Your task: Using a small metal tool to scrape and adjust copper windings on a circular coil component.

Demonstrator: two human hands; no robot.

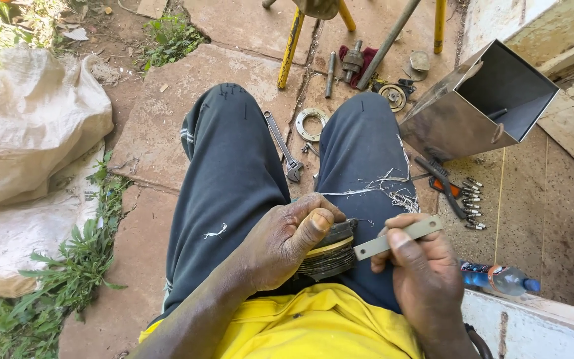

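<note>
My left hand grips a round, dark ribbed part with a yellow band, held over my lap against my right thigh. My right hand holds a flat grey metal strip whose end pokes into the side of that round part. Thin white wire strands lie across my right thigh. I sit with both knees apart in dark trousers and a yellow shirt.
An adjustable wrench and a metal ring lie on the stone slab between my legs. A grey metal box stands at right, with pliers, several bolts and a plastic bottle nearby. White sacks lie at left.
</note>
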